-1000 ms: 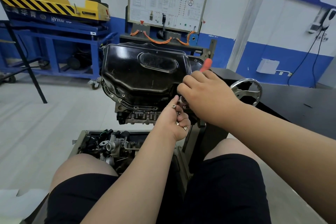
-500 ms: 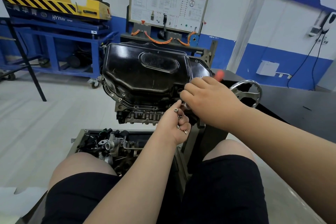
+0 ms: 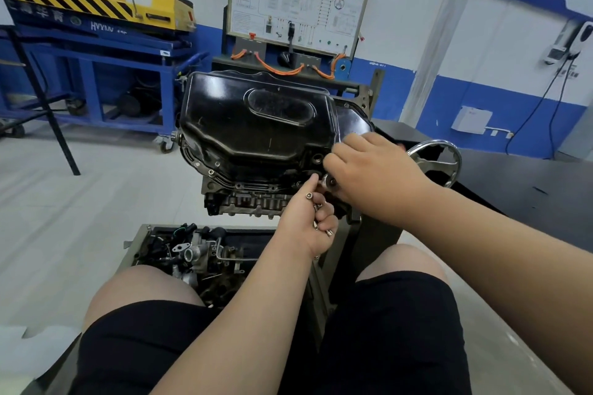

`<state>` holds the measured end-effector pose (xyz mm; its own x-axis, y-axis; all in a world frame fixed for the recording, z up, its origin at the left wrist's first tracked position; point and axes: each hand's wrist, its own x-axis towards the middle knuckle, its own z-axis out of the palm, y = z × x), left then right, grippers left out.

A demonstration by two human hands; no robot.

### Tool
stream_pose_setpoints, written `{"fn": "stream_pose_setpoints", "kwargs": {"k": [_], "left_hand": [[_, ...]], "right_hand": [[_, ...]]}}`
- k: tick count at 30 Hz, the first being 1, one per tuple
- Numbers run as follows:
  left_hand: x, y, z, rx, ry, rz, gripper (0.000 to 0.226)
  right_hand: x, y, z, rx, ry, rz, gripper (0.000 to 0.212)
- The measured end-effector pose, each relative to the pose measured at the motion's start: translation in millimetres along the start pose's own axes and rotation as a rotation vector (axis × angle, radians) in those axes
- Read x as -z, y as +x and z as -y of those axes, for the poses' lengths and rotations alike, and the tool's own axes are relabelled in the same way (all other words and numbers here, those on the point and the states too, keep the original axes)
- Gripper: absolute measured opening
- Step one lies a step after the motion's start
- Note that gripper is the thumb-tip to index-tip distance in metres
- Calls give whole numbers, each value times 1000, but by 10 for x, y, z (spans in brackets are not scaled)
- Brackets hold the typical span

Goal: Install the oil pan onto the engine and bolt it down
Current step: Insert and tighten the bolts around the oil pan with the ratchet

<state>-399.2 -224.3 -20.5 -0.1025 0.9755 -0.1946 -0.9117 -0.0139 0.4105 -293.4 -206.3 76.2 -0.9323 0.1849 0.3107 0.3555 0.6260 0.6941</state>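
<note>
At the far left a blue trolley (image 3: 96, 51) is carrying a yellow striped machine (image 3: 96, 0). Nearer, a tray of engine parts (image 3: 192, 253) is lying low by our left knee. In the middle the black oil pan (image 3: 256, 125) is sitting on the upturned engine (image 3: 247, 200). Our left hand (image 3: 309, 221) is cupping several small bolts (image 3: 316, 207) in curled fingers, index finger stretching up to the pan's near right edge. Just beside it, our right hand (image 3: 369, 170) is curling round a tool (image 3: 329, 181), only its metal socket showing. A chrome handwheel (image 3: 449, 163) is standing further right
</note>
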Motion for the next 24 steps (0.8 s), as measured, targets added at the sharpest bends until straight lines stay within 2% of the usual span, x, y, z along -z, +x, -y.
{"fn": "stream_pose_setpoints", "kwargs": {"k": [5,8,10,11,14,16,21,24], "left_hand": [[-2,-12,19,-26,-37,54,46],[4,-28,27,-21,2,69,39],[8,-29,27,-14,21,68,35],[7,-30,27,-14,4,89,34],[7,-17,29,-20,-66,98,29],[2,-17,45,-31,-76,83,28],[-4,-16,0,-36,-99,72,40],[1,-17,-19,-31,-52,74,40]], "right_hand": [[11,74,54,-96,52,20,24],[-10,97,82,-323,138,189,54],[-5,93,96,-439,232,243,57],[-10,84,89,-411,201,219,56],[15,50,32,-94,34,46,30],[44,41,-35,16,-22,0,24],[58,82,47,-108,9,22,22],[28,89,137,-215,39,108,35]]}}
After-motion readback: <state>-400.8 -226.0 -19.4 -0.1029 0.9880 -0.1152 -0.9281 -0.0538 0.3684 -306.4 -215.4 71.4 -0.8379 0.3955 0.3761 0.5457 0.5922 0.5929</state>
